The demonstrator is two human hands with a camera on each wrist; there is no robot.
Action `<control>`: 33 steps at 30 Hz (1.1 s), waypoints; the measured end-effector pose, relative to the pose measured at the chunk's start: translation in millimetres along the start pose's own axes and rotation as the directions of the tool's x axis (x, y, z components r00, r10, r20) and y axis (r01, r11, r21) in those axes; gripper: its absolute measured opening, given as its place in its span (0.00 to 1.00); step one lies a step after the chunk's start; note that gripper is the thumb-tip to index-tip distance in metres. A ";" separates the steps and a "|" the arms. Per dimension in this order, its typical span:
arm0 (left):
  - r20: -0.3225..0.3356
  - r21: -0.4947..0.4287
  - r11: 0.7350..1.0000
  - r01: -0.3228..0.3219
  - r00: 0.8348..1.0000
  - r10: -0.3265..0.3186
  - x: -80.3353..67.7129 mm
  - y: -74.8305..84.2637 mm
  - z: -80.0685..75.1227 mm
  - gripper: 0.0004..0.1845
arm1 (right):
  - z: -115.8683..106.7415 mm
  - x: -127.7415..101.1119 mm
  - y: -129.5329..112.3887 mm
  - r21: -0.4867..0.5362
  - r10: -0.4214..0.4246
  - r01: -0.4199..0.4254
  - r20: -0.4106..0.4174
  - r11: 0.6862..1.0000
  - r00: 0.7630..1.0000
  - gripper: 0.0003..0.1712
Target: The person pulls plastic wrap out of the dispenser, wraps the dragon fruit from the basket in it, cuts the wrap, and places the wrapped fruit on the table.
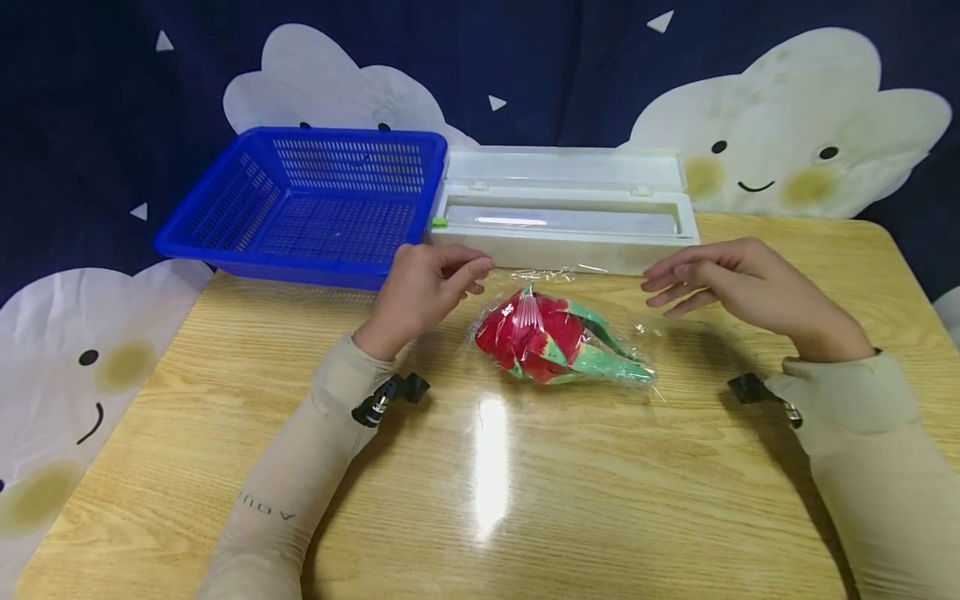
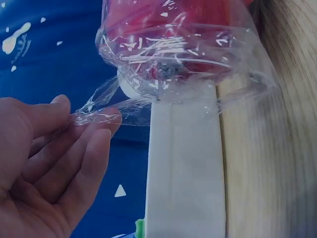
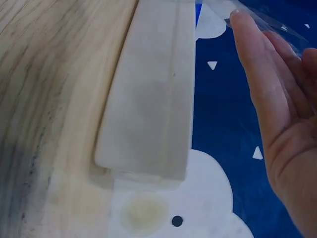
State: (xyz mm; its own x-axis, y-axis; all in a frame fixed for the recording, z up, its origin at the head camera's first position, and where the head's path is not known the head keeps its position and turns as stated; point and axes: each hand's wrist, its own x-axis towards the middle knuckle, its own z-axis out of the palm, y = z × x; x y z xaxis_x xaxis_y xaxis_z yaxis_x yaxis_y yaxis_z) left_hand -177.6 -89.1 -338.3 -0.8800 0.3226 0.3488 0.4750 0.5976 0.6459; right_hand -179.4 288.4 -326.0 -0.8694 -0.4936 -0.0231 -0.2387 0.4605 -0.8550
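Note:
A red dragon fruit with green leafy tips lies in clear plastic wrap between the two hands. My left hand, up and to the fruit's left, pinches a gathered end of the wrap between thumb and fingers. On the other side, my right hand is raised with its fingers pointing inward. Thin film runs past its fingertips to the thumb in the right wrist view. Behind the fruit sits a white wrap dispenser box, its lid raised and a roll inside.
To the left of the dispenser stands a blue slotted basket. A small green slider sits at the dispenser's left end. The wooden table ends against a dark blue cloth backdrop with cloud prints.

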 end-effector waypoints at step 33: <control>0.315 0.316 0.891 -0.326 0.922 0.226 -16.2 38.2 1.0 0.31 | 35.8 -17.3 -48.4 -0.419 -0.334 0.362 0.143 0.832 0.932 0.19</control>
State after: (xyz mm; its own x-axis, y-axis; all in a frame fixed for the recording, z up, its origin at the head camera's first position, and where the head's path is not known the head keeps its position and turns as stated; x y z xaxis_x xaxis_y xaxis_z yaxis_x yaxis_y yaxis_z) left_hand -145.2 -70.8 -320.0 -0.7040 0.6635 0.2533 0.7102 0.6591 0.2474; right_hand -137.3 248.3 -302.7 -0.6686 -0.7191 0.1895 -0.6952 0.5138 -0.5027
